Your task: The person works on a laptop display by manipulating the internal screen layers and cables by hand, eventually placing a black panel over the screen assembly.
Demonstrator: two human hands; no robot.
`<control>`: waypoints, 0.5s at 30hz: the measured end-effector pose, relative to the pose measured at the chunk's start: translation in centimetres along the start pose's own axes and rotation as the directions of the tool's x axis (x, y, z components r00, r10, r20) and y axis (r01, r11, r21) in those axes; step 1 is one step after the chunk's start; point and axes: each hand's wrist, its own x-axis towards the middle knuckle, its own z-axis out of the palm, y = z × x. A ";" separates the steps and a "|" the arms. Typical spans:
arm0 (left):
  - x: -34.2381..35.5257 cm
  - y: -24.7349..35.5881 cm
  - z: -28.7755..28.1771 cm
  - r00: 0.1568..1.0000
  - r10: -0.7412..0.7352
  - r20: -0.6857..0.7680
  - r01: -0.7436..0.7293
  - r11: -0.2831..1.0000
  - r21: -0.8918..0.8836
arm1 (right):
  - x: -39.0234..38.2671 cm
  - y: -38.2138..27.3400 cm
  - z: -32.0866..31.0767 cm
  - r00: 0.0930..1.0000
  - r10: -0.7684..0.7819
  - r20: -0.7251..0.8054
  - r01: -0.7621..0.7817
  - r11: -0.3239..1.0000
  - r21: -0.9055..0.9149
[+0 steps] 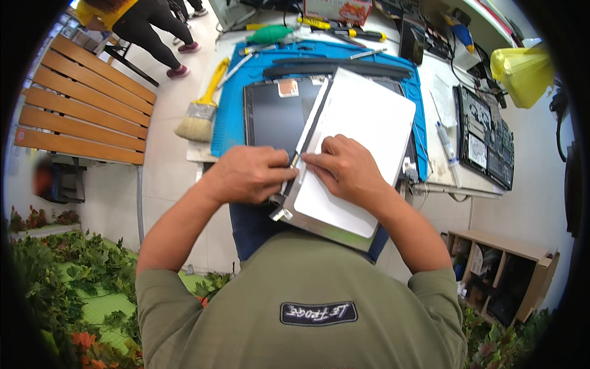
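Note:
A laptop screen panel (362,123), its white back upward, lies tilted across a dark laptop lid (258,123) and reaches over the table's front edge. At the panel's left long side, my left hand (249,174) pinches the thin edge strip (314,111) between thumb and fingers. My right hand (347,166) is on the white back with its fingers curled, index fingertip and thumb pressed near the same edge, close to the left fingertips. A small silvery flap (281,214) sticks out at the panel's lower left corner. Exactly what lies between the fingertips is partly hidden.
Beneath the lid is a blue work mat (230,123). A yellow-handled brush (206,107) lies on the left, a green blower bulb (270,34) and screwdrivers (359,34) behind. On the right are a white tube (447,144) and an opened laptop base (485,138). Another person (144,24) stands far left.

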 end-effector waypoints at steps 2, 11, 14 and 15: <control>0.0 0.2 -0.2 0.998 -0.044 0.054 0.047 0.998 -0.045 | 0.0 -0.1 0.0 1.000 0.006 0.013 -0.006 1.000 -0.001; 5.2 -18.6 -7.2 0.557 -0.666 -0.496 0.543 0.744 -0.390 | 0.2 -0.1 -0.4 0.998 0.032 0.054 -0.032 0.999 0.000; 6.6 -29.1 -8.8 0.538 -0.646 -0.541 0.666 0.719 -0.196 | 0.4 -0.4 -0.4 0.998 0.015 0.062 -0.016 1.000 0.005; 7.2 -32.0 -8.7 0.509 -0.681 -0.526 0.703 0.682 -0.202 | 0.5 -0.4 -0.4 0.998 0.005 0.062 -0.006 1.000 0.010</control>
